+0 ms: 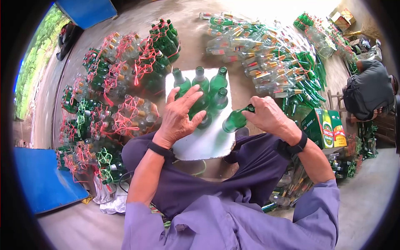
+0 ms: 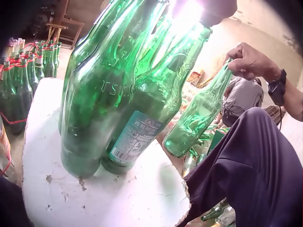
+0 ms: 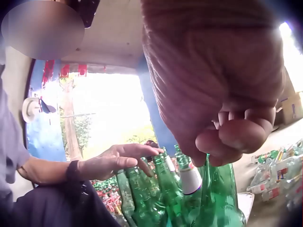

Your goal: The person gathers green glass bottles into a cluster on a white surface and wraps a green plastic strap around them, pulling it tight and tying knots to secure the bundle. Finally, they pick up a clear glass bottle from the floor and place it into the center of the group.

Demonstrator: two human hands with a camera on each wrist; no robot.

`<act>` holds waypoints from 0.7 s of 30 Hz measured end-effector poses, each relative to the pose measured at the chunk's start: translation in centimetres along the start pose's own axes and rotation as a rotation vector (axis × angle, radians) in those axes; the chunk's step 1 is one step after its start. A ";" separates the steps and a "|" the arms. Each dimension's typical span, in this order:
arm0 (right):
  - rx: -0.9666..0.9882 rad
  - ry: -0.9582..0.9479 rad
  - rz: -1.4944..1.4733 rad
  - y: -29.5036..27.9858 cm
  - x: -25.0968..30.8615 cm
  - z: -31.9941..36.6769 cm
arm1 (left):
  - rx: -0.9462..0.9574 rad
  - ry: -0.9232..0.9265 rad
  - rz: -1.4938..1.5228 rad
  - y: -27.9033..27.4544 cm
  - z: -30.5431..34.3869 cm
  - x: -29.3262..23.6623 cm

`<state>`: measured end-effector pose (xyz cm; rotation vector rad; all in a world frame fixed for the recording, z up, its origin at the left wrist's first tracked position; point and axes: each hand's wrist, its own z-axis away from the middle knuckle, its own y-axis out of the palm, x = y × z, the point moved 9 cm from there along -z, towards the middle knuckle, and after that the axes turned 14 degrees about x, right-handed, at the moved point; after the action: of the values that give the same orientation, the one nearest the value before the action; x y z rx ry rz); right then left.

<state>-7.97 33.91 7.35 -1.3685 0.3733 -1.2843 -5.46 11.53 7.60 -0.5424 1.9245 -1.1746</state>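
Several green glass bottles [image 1: 218,83] stand upright in a cluster on a white board [image 1: 200,146] between the person's knees. Over the near side of this cluster lies the left hand [image 1: 178,116], fingers spread and extended at the bottle necks. The right hand [image 1: 268,116] grips another green bottle [image 1: 234,121] by its neck, to the right of the cluster. That bottle tilts, its base toward the board's right edge. In the left wrist view, a clustered bottle carries a pale label [image 2: 135,137], and the gripped bottle [image 2: 196,118] looks see-through.
Bundles of bottles tied with red string [image 1: 125,75] stand at the left. A large heap of loose bottles [image 1: 262,54] lies at the far right. Nearer on the right is a green beer carton [image 1: 323,129]; another person [image 1: 368,89] sits beyond it.
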 end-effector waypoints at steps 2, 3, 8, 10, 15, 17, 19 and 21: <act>-0.012 -0.066 -0.018 0.8 1.3 -0.6 | -0.011 0.013 0.018 -0.1 0.1 0.0; -0.027 -0.088 -0.024 1.1 1.9 -0.9 | -0.014 0.014 0.005 -0.1 0.2 0.0; -0.040 -0.110 -0.020 2.1 3.6 -2.2 | -0.013 0.012 0.009 -0.2 0.2 -0.1; 0.011 -0.056 -0.072 2.4 3.9 -2.6 | -0.009 0.011 0.021 -0.2 0.3 0.0; 0.001 -0.037 -0.125 4.3 3.6 -3.0 | -0.010 0.021 0.023 0.0 0.3 0.1; -0.015 -0.015 -0.138 4.7 3.6 -2.6 | -0.015 0.026 0.015 0.0 0.3 0.1; -0.058 -0.014 -0.132 4.7 3.8 -2.0 | -0.022 0.035 0.003 -0.2 0.3 0.0; -0.066 -0.019 -0.160 4.8 3.6 -1.5 | -0.021 0.036 0.008 -0.2 0.3 0.0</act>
<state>-5.78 28.80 4.53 -1.4894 0.3003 -1.3988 -5.21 11.31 7.69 -0.5272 1.9696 -1.1678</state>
